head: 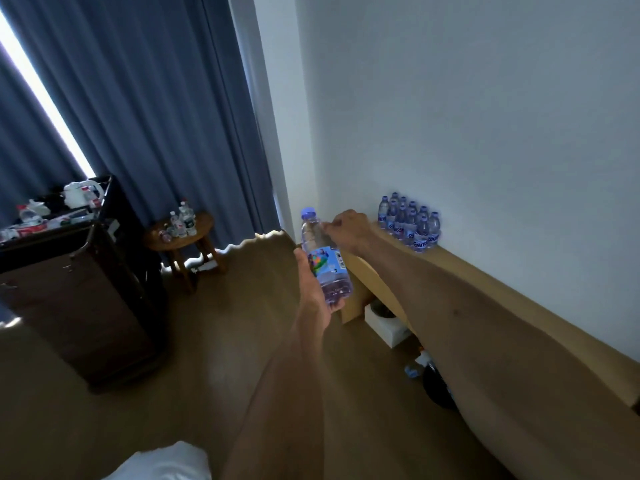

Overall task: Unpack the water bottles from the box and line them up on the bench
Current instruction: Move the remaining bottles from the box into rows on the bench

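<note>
Both bare arms reach forward over the wooden floor. The left hand cups the lower end of a single water bottle, its grip wrapped round the base, while the right hand pinches the bottle's upper body just below the blue cap. The bottle tilts slightly, cap toward 12 o'clock, held in the air just short of the table's near end. Its label shows colourful artwork and a barcode; the wording is too small to read. Farther off, at 1 o'clock, about eleven blue-capped bottles stand packed in close rows on the table against the white wall, labels partly reading "Gan". At 10 o'clock, a round stool carries roughly four more bottles.
</note>
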{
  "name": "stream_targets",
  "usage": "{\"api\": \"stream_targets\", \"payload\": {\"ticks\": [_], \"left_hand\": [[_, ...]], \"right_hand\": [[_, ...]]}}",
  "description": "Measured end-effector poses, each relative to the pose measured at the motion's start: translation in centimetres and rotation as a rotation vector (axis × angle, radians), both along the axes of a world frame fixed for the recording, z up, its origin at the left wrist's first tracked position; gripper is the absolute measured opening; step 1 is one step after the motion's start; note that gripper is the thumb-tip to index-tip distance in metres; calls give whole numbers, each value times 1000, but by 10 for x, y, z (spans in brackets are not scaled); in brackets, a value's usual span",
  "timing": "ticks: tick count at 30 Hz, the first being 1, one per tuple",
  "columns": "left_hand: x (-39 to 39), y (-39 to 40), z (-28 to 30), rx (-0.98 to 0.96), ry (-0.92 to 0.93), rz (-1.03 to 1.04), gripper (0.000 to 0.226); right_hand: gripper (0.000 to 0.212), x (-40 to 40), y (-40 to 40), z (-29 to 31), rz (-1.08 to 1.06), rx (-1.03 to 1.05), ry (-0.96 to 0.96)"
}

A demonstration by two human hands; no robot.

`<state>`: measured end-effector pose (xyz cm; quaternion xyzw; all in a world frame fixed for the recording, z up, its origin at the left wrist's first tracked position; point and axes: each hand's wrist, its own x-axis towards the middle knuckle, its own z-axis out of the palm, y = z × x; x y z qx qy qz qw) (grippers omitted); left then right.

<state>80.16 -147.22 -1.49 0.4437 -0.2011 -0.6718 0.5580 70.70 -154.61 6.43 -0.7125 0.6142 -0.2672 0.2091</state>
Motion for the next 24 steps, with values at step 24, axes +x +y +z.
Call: {"api": "stream_targets", "payload": {"ticks": [24], "left_hand": [[53, -33, -19, -12, -294, -96, 62]], "right_hand": [[46, 31, -24, -8, -64, 134, -229]]}}
